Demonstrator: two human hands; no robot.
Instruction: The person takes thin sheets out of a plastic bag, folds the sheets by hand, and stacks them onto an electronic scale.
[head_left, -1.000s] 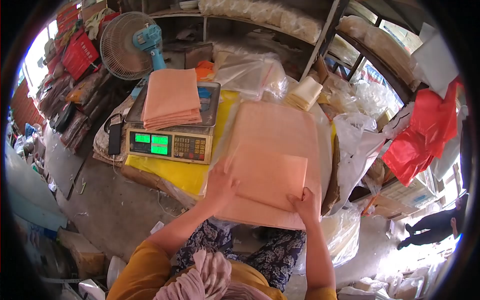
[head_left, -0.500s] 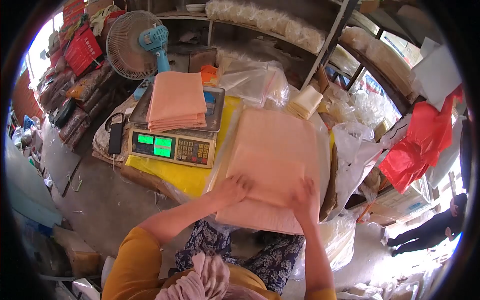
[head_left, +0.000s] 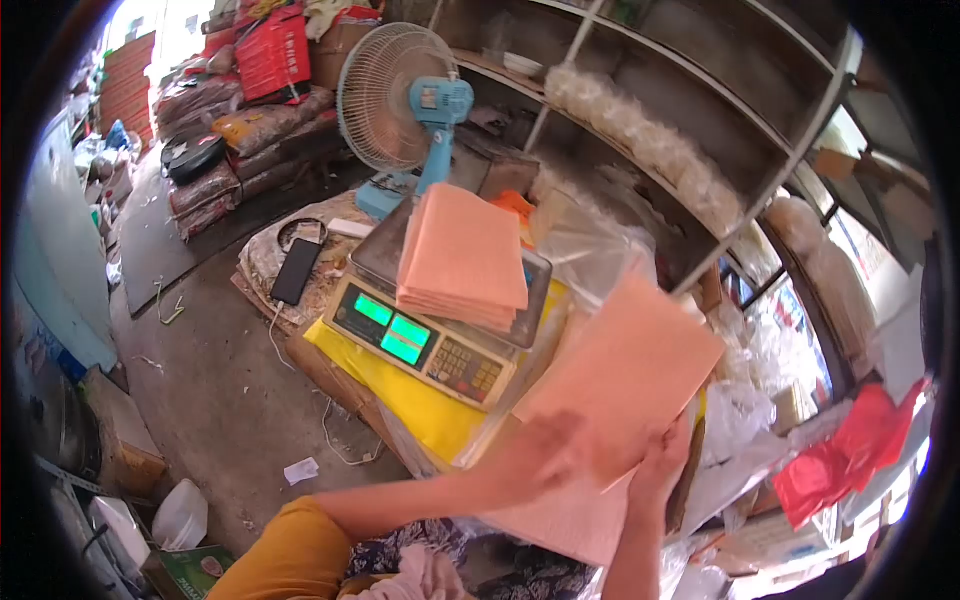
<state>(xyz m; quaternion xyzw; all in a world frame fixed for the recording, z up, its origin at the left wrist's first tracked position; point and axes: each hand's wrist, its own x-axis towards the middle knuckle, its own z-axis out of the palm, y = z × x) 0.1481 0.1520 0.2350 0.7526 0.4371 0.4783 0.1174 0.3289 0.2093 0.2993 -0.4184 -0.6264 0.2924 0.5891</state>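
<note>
A folded peach-coloured sheet (head_left: 630, 365), which may be cloth or soft paper, is raised and tilted over the pile of similar sheets (head_left: 570, 520). My right hand (head_left: 660, 458) grips its lower right edge, fingers closed. At the lower left edge, my left hand (head_left: 545, 455) overlaps the sheet; motion smears its fingers, so their grip is unclear. To the left, a neat stack of folded peach sheets (head_left: 462, 255) rests on the tray of a digital scale (head_left: 420, 340) with lit green displays.
A blue fan (head_left: 400, 100) stands behind the scale. Left of it lie a black phone (head_left: 298, 272) and a cable. Clear plastic bags (head_left: 590, 245) sit behind the pile, near shelves (head_left: 680, 85). A red plastic bag (head_left: 850, 450) hangs at right.
The folded sheet has come up off the pile and turned, with my right hand now at its edge. My view has swung, so the scale and fan appear further right.
</note>
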